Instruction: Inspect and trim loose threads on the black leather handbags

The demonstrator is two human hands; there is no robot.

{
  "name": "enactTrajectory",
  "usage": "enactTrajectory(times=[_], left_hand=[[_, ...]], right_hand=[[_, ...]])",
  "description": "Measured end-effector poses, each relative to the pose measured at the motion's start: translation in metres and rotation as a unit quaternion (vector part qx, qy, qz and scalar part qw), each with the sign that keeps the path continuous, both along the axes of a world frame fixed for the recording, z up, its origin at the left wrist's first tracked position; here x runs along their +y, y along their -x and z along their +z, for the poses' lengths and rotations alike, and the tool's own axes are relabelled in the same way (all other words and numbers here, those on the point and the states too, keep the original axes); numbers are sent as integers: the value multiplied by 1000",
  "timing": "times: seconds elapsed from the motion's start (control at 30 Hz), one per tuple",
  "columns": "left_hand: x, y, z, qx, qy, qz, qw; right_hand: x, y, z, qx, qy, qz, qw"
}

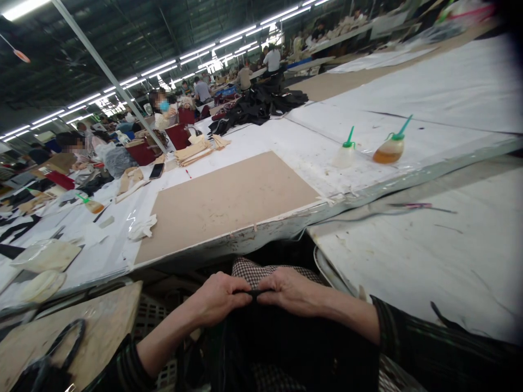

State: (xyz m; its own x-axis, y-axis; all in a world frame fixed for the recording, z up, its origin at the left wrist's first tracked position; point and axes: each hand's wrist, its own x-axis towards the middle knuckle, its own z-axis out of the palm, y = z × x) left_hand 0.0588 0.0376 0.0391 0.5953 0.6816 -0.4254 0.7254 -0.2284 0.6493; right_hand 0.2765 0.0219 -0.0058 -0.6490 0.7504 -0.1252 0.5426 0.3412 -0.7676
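Both my hands are low in the head view, below the table edge, above my lap. My left hand [220, 298] is closed in a fist, pinching one end of a thin black strip [255, 294]. My right hand [288, 291] is closed on the strip's other end, knuckles nearly touching the left hand. Under them lies black fabric [286, 348] and a checked cloth [253, 272]. A brown cardboard sheet [229, 201] lies on the white table [310, 147] just ahead of my hands.
Two squeeze bottles with green nozzles, one clear [346, 153] and one with amber liquid [390, 148], stand at right. A white rag [143, 227], a phone [156, 171], tan pieces [196, 151] and black fabric piles [257, 106] lie farther off. Other workers sit along the far benches.
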Motion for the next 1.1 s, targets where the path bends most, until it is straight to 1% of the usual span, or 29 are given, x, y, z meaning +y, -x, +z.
enactTrajectory(times=[0.1, 0.17, 0.27, 0.33, 0.4, 0.47, 0.53, 0.67, 0.8, 0.93, 1.0, 1.1], left_hand=[[-3, 2, -6, -2, -2, 9, 1000], [-3, 4, -6, 2, -1, 14, 1000], [-3, 5, -2, 14, -19, -9, 1000], [-3, 4, 3, 19, -37, -40, 998], [-4, 2, 6, 25, -52, -56, 997], [-6, 0, 7, 29, -57, -51, 997], [-8, -1, 7, 32, -52, -33, 998], [-12, 1, 4, 35, -28, -7, 999], [-11, 1, 3, 27, -9, -9, 1000], [-11, -2, 4, 26, -2, -14, 1000], [-11, -4, 5, 23, 2, -13, 1000], [-11, -5, 6, 17, 10, -10, 1000]], right_hand=[[0, -2, 0, 22, 19, 17, 999], [1, -3, 0, 35, 19, 36, 999], [1, 0, 1, 52, -4, 63, 997], [1, 4, 1, 47, -31, 66, 996], [1, 8, 0, 31, -63, 62, 996], [0, 10, -1, 17, -74, 64, 995], [-2, 7, -1, 8, -61, 65, 996], [-10, -12, 0, -20, -46, 34, 998], [-26, -36, 0, -61, -49, -12, 997], [-45, -57, -4, -101, -55, -72, 991], [-54, -67, -7, -105, -32, -97, 989], [-68, -86, -10, -89, 22, -125, 988]])
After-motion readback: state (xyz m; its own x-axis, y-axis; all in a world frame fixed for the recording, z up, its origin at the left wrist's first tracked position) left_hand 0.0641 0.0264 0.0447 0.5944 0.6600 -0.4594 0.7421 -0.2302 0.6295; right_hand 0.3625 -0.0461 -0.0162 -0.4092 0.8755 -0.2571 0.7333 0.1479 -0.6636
